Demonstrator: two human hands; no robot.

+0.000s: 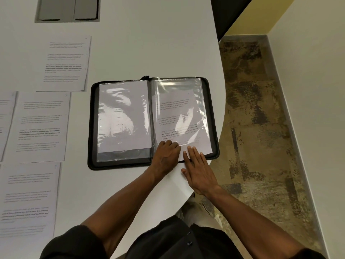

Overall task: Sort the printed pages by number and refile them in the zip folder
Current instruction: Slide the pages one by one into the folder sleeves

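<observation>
1. The black zip-around fabric folder (214,101) lay open flat at the curved near edge of the pale grey table (149,43); its clear plastic sleeves faced up on both halves.
2. A white printed sheet marked with a handwritten 3 (179,118) sat part-way inside the right-hand clear sleeve (197,86), tilted, its lower edge sticking out past the folder's bottom rim towards the person.
3. The left hand (166,156) rested at the sleeve's lower edge beside the spine with fingers curled; whether it pinched the plastic or only pressed it I could not tell; the right hand (197,172) lay flat on the sheet's protruding end, fingers straight and together, pressing.
4. The sheet looked light, thin and floppy, likely to buckle if pushed from one corner; the glossy sleeve would probably cling and drag; best held near the bottom edge with a flat palm while the sleeve mouth was kept open.
5. More white printed pages (41,126) lay spread on the table's left, well apart from the folder; the leftmost were cut off by the frame; most page numbers were too faint to read, and glare hid the left sleeve's contents.
</observation>
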